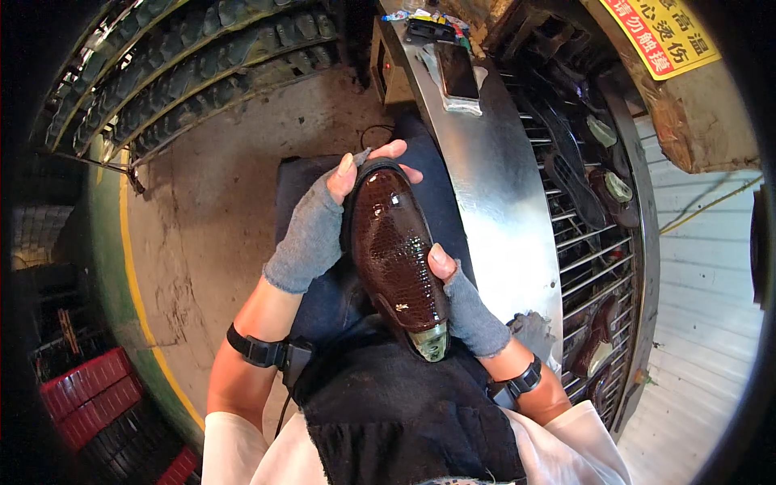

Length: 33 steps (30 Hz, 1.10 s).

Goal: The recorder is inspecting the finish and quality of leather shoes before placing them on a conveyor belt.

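Note:
Over my lap lies a glossy dark brown shoe (394, 246) with a scale-like pattern. Its dark-edged end points away from me. A greenish shoe last (431, 343) shows at its near end. My left hand (314, 230), in a grey fingerless glove, grips the far end, thumb on the left and fingertips showing round the right side. Along the shoe's right side, toward the near end, my right hand (475, 311) holds on with its thumb on the upper; its other fingers are hidden underneath. A black apron (404, 420) covers my lap below the shoe.
To my right runs a metal bench (505, 218) bearing a phone (457, 71). Beyond it, a barred rack (594, 275) holds shoes and soles. Racks of dark shoes (194, 65) stand far left, red stacked items (89, 396) near left. A yellow warning sign (667, 36) hangs upper right.

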Each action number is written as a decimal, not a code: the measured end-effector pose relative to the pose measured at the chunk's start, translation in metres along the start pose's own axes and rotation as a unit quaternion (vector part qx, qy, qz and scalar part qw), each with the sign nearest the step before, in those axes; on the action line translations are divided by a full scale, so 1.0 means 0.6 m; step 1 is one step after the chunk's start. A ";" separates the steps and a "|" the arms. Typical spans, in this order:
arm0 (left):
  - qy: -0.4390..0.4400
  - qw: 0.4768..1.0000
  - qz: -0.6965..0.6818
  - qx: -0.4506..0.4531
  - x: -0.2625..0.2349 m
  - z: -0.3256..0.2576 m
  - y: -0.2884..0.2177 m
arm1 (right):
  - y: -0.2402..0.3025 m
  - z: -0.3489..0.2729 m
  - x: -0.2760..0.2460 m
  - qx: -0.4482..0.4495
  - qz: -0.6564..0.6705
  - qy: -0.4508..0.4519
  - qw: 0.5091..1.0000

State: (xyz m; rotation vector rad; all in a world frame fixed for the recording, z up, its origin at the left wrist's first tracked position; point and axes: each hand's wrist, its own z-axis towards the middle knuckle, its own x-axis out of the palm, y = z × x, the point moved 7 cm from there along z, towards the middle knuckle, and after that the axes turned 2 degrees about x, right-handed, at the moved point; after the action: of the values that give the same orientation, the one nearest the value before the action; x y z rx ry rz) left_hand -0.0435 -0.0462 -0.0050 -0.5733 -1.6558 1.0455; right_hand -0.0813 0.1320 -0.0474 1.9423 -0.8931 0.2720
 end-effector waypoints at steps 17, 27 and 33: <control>0.020 0.974 0.222 0.044 0.036 -0.068 -0.059 | 0.000 -0.019 0.015 -0.033 -0.039 0.009 0.999; -0.020 0.994 0.107 0.000 0.040 -0.111 -0.050 | 0.014 -0.024 0.030 -0.029 -0.122 0.063 0.990; -0.001 0.988 0.080 0.129 0.027 -0.135 -0.105 | 0.060 -0.016 0.028 -0.098 -0.155 0.154 0.971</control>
State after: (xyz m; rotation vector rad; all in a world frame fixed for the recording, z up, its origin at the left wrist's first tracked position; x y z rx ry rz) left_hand 0.0347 -0.0363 0.0630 -0.5384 -1.4639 1.3553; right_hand -0.0927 0.1219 -0.0094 1.7624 -0.3909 0.2784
